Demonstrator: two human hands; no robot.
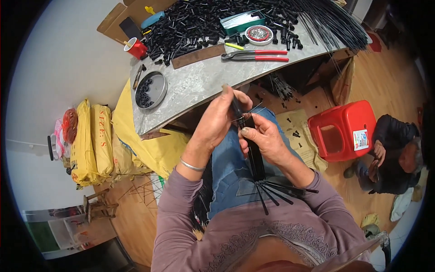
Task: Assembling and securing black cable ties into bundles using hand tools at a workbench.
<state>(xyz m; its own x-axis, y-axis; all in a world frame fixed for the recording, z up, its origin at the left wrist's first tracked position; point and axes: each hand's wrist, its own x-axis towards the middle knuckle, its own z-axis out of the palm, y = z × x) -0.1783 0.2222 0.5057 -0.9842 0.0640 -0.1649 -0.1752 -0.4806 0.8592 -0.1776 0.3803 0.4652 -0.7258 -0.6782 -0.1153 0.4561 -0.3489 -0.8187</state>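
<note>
A black umbrella frame (pixel 257 165) stands over my lap, its folded ribs bunched together and several ribs fanning out at the lower end. My left hand (pixel 216 119) is closed round a dark tube-like part at its upper end, thumb pointing up. Just below, my right hand (pixel 268 138) pinches the frame near thin wires and rib ends that stick out between the two hands. My fingers partly hide the spot where these pieces meet. Both hands are just off the near edge of the grey table (pixel 195 84).
On the table lie a heap of black plastic parts (pixel 195 22), long thin rods (pixel 328 22), red-handled nippers (pixel 267 55), a round tin (pixel 158 88) and a red cup (pixel 136 48). A red plastic stool (pixel 337 122) stands right, near another person (pixel 394 158). Yellow sacks (pixel 88 140) stand left.
</note>
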